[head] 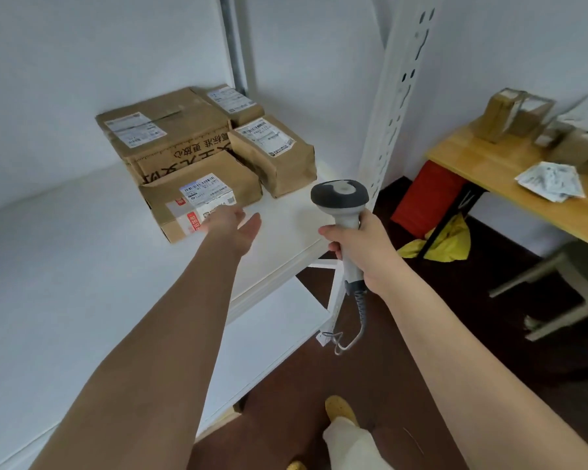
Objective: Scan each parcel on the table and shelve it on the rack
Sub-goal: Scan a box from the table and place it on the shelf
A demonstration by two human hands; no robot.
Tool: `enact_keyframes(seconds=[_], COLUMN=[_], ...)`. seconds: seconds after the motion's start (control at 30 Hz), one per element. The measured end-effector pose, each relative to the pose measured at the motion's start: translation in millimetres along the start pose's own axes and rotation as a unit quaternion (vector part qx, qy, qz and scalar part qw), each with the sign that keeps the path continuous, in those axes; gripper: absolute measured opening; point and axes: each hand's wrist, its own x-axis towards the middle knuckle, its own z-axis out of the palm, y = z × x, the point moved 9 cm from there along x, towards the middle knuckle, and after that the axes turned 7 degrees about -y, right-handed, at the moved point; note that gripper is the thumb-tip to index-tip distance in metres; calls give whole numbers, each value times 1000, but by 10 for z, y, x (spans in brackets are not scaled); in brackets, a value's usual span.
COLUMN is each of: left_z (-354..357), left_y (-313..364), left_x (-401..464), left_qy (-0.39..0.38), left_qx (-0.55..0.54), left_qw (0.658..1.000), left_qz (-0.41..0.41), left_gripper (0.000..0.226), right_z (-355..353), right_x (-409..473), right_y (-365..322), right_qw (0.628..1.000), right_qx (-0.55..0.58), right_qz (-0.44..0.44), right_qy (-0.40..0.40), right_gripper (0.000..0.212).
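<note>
Parcels: four brown cartons sit on the white rack shelf (82,266), packed together. Front parcel (201,195) has a white barcode label plus a red-and-white sticker, print too small to read. Big carton (163,130) behind it shows large black Chinese characters, upside down from here, not reliably legible. Two smaller ones, right parcel (274,154) and back parcel (233,103), carry white shipping labels, unreadable. Left hand (233,225) flat, fingers straight and together, touching the front parcel's near edge. Right hand (360,249) wraps the grey scanner (340,195) handle, head up. More parcels on wooden table (489,164), far right, blurred.
</note>
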Motion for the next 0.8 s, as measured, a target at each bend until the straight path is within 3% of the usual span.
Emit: enact_keyframes(seconds=[0.13, 0.27, 0.4, 0.47, 0.53, 0.67, 0.8], left_z=[204, 787, 1361, 1604, 1882, 2551, 3412], left_y=[-395, -770, -1173, -1416, -1642, -2133, -2688], left_x=[-141, -342, -544, -564, -514, -253, 35], left_qy=[-50, -216, -364, -403, -420, -409, -350], left_qx=[17, 130, 384, 454, 487, 465, 409], left_qw=[998, 962, 837, 778, 748, 767, 830], left_qz=[-46, -102, -139, -160, -166, -168, -148], left_gripper=[34, 35, 42, 47, 48, 45, 32], right_z=[-173, -443, -837, -1102, -1400, -2194, -3283], right_x=[-67, -136, -161, -97, 2, 259, 459], right_y=[2, -117, -261, -303, -344, -325, -278], right_qw=[1000, 999, 992, 990, 990, 992, 996], right_qx=[0, -11, -3, 19, 30, 46, 31], right_qz=[-10, -31, -81, -101, -113, -107, -89], right_qy=[-1, -43, -101, -94, -80, -52, 1], right_gripper=[29, 29, 30, 33, 34, 33, 34])
